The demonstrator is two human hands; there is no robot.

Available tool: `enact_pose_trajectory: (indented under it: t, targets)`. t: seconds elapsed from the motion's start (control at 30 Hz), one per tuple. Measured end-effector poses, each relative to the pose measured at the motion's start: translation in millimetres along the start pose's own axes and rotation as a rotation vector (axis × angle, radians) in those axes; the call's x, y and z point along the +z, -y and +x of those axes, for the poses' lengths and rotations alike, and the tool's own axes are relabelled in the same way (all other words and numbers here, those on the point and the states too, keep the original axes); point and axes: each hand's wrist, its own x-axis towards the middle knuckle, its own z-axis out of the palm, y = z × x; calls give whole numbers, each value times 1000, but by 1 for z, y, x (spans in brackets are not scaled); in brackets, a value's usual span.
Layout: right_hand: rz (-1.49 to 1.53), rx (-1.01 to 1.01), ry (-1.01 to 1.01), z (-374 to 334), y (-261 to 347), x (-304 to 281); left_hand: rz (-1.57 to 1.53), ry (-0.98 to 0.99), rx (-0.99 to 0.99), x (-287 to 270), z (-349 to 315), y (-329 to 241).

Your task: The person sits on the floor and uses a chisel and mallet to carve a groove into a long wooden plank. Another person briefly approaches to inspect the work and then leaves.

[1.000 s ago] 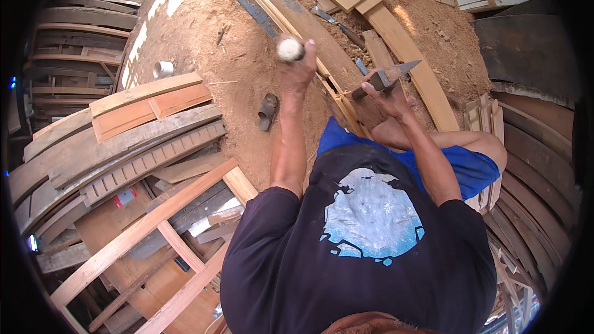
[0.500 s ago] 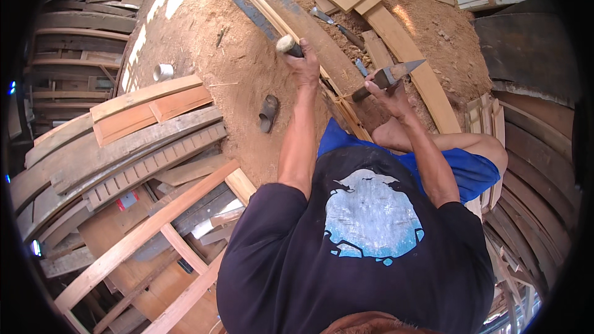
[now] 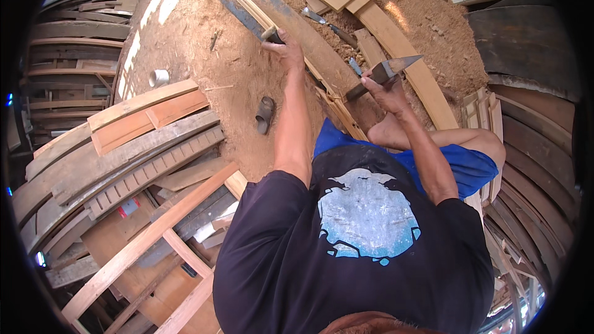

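My left hand (image 3: pixel 288 55) is closed around a short dark-handled tool (image 3: pixel 276 38) with a pale end. It is held over a long, narrow piece of wood (image 3: pixel 247 5) with a groove along it. My right hand (image 3: pixel 388 91) grips a hammer-like tool (image 3: pixel 385 72) with a dark block and a pointed steel end aimed right. The lower part of the left tool and much of the right tool's grip are hidden by my fingers. A bare foot (image 3: pixel 385 130) rests beside the narrow wood, below my right hand.
A chisel-like tool (image 3: pixel 340 33) lies among wood shavings beyond my right hand, next to pale boards (image 3: pixel 408 49). On the sawdust floor are a sandal (image 3: pixel 265 115) and a white cup (image 3: pixel 159 78). Stacked planks (image 3: pixel 142 136) and a wooden frame (image 3: pixel 148 235) lie left; more boards (image 3: pixel 532 142) right.
My left hand has moved slightly farther away and to the left, and its tool has tilted. My right hand stays nearly in place, still holding its tool. The view has shifted a little.
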Motion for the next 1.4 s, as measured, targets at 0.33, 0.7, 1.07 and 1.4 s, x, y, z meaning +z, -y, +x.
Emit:
enact_pose_trajectory:
  t: [0.33, 0.7, 1.07, 1.4]
  targets:
    - [-89, -52, 4, -5, 4, -2, -729, 666, -390, -76, 35, -76]
    - [-46, -48, 37, -2, 6, 5, -725, 445, -38, -107, -5, -82]
    - [29, -7, 67, -3, 0, 13, -503, 379, -299, -22, -5, -11]
    - [50, -16, 44, -7, -2, 6, -711, 653, -811, -49, 37, -44]
